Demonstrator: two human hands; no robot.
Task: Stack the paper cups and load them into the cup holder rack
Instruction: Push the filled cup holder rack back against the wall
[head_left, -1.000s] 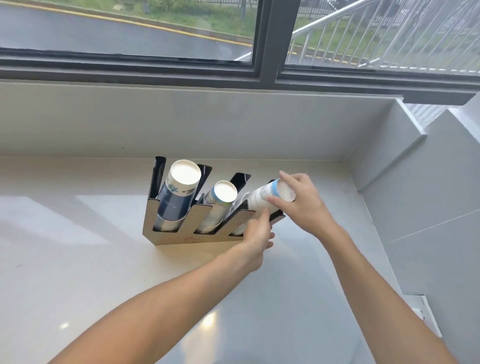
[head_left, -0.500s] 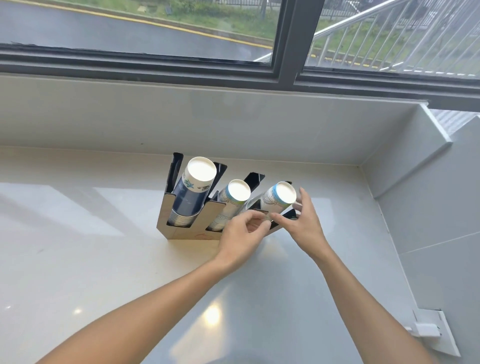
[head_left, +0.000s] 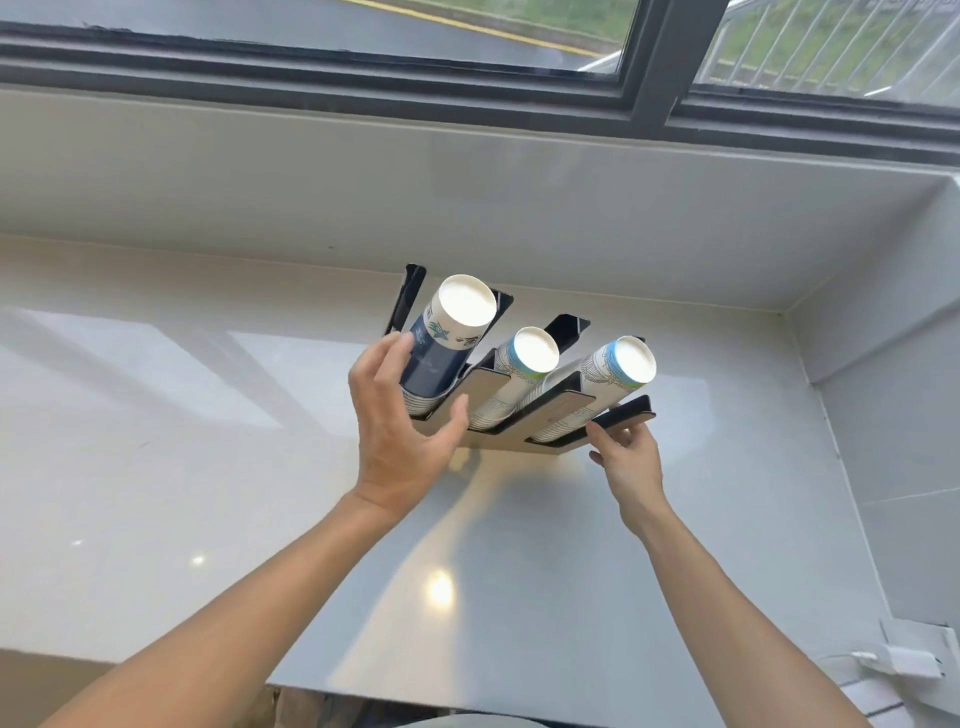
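The black and tan cup holder rack (head_left: 485, 384) stands on the pale counter (head_left: 182, 467) with three slanted slots, each holding a stack of paper cups. The left slot has a dark blue stack (head_left: 441, 358), the middle a white stack with a light blue band (head_left: 525, 358), and the right a similar white stack (head_left: 615, 371). My left hand (head_left: 400, 441) wraps the rack's left end, thumb on the front panel and fingers beside the blue stack. My right hand (head_left: 631, 467) pinches the rack's low right prong.
A raised sill and a dark window frame (head_left: 644, 88) run behind the rack. A tiled wall (head_left: 893, 415) closes the right side. A white plug and socket (head_left: 904, 662) sit at the lower right. The counter's front edge is near the bottom.
My right hand has let go of the right cup stack and dropped to the rack's right end. My left hand has shifted from the front middle to the left end.
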